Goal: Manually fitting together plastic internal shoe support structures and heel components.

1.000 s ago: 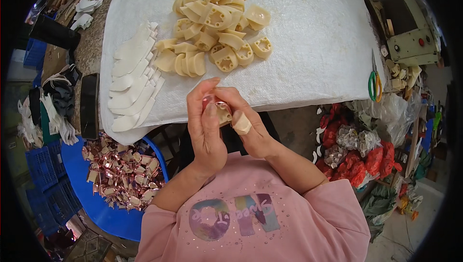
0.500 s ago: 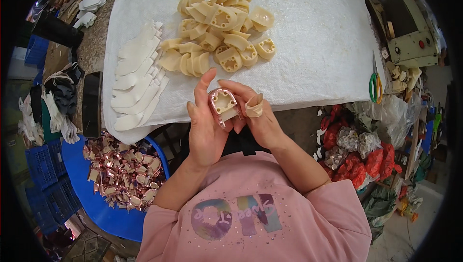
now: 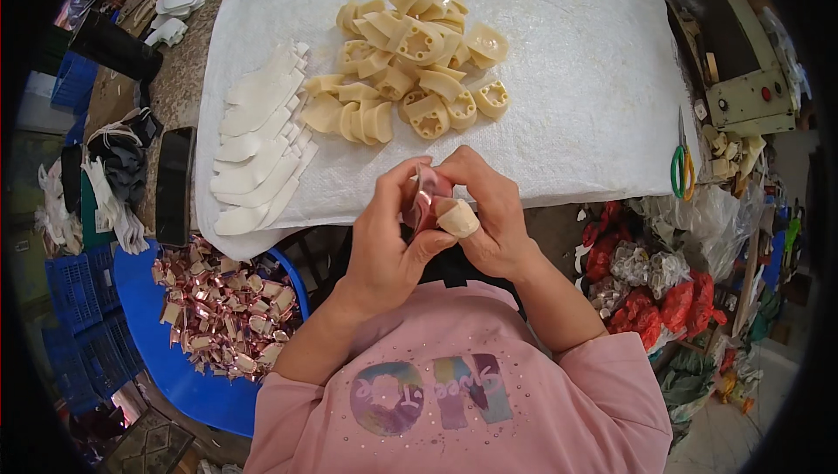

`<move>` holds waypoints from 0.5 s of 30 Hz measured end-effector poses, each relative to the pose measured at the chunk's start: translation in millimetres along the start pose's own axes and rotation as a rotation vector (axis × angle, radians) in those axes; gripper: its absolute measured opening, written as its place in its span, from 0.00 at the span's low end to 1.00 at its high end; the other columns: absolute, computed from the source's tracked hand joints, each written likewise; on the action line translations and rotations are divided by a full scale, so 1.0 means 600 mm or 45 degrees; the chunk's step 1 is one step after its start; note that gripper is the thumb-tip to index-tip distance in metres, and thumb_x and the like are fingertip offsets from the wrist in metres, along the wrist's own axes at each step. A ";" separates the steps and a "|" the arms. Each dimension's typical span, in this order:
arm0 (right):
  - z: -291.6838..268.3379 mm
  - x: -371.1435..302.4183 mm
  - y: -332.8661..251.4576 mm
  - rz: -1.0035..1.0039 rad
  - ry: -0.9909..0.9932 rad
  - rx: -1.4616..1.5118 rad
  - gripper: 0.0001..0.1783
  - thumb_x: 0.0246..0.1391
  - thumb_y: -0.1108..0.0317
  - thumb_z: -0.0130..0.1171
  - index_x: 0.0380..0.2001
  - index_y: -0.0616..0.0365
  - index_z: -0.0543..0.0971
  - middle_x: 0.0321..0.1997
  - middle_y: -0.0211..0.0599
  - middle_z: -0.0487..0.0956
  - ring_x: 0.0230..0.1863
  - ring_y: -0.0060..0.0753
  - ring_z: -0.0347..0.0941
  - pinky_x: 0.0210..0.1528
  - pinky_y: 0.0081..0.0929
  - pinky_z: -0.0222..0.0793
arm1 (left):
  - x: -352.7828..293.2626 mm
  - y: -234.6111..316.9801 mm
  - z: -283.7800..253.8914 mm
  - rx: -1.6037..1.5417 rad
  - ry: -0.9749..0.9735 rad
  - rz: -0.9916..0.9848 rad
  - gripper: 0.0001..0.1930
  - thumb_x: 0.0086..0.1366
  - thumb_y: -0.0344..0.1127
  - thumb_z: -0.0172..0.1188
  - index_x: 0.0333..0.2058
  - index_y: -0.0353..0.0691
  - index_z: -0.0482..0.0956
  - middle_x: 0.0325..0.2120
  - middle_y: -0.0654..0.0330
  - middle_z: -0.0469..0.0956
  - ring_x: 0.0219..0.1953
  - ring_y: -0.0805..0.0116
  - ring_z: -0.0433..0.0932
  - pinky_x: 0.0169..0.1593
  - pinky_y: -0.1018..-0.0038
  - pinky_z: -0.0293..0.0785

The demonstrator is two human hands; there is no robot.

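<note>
From my remote view, the left hand [image 3: 381, 234] and right hand [image 3: 493, 221] are both closed around one rose-gold heel [image 3: 427, 195], gripping it between thumbs and fingers just off the table's near edge, above the lap. Its skin is mirror-smooth and curved, throwing pale glints. A matte beige thumb cover [image 3: 458, 218] wraps the right thumb, which presses beside the shiny surface.

Beyond them I see a pile of beige heels [image 3: 419, 42], waxy-looking and curved, several showing hollow D-shaped ends with small round sockets. To their left, curved white strips [image 3: 257, 147] overlap like shingles, flat and matte. Both lie on a woven white sheet [image 3: 576, 81] with a fine, slightly creased texture. Lower left, a smooth blue basin [image 3: 188, 395] holds a glittering heap of metallic pink pieces [image 3: 227, 308].

Half a second ago the held heel showed me its beige, socketed hollow; now its glossy side faces up, and the left fingers, spread then, are curled in.
</note>
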State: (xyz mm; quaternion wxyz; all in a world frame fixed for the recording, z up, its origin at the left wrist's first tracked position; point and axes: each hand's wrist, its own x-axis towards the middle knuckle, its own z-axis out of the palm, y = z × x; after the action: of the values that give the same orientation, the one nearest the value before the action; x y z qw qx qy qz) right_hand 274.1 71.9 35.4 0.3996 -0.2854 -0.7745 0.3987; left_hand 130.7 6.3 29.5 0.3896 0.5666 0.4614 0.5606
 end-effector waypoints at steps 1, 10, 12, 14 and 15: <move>0.001 0.001 0.009 -0.075 -0.014 -0.012 0.18 0.56 0.56 0.56 0.40 0.61 0.75 0.28 0.38 0.72 0.28 0.33 0.70 0.32 0.26 0.67 | 0.001 0.001 -0.003 -0.095 -0.002 -0.081 0.38 0.57 0.47 0.64 0.58 0.30 0.55 0.39 0.52 0.75 0.39 0.67 0.75 0.41 0.74 0.73; -0.017 0.021 0.013 0.728 -0.205 1.011 0.14 0.61 0.59 0.51 0.31 0.59 0.74 0.28 0.25 0.72 0.27 0.15 0.65 0.28 0.18 0.63 | 0.015 0.032 -0.022 0.553 0.008 0.224 0.27 0.43 0.18 0.64 0.46 0.34 0.73 0.31 0.57 0.70 0.32 0.66 0.72 0.33 0.76 0.70; -0.031 0.022 0.014 0.524 -0.391 0.887 0.12 0.59 0.61 0.54 0.29 0.60 0.74 0.25 0.28 0.73 0.24 0.20 0.66 0.26 0.21 0.63 | 0.015 0.038 -0.018 0.565 0.002 0.242 0.27 0.43 0.18 0.64 0.46 0.35 0.74 0.29 0.57 0.69 0.30 0.65 0.72 0.32 0.76 0.69; -0.033 0.027 0.005 0.347 -0.375 0.607 0.11 0.57 0.62 0.55 0.28 0.61 0.74 0.24 0.31 0.73 0.23 0.24 0.67 0.26 0.23 0.64 | 0.014 0.046 -0.017 0.586 -0.011 0.256 0.27 0.43 0.18 0.64 0.46 0.35 0.74 0.28 0.56 0.69 0.29 0.63 0.72 0.31 0.76 0.68; -0.032 0.028 0.001 0.170 -0.359 0.328 0.11 0.55 0.64 0.56 0.28 0.61 0.74 0.23 0.34 0.73 0.22 0.28 0.68 0.26 0.25 0.64 | 0.011 0.049 -0.016 0.579 -0.011 0.174 0.27 0.43 0.18 0.65 0.46 0.35 0.74 0.28 0.57 0.69 0.29 0.64 0.72 0.31 0.77 0.68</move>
State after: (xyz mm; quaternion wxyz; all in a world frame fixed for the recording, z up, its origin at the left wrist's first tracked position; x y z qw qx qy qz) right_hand 281.6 92.4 48.2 0.2929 -0.2240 -0.7449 0.5560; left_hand 123.3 4.2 60.3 0.2151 0.6721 0.5346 0.4650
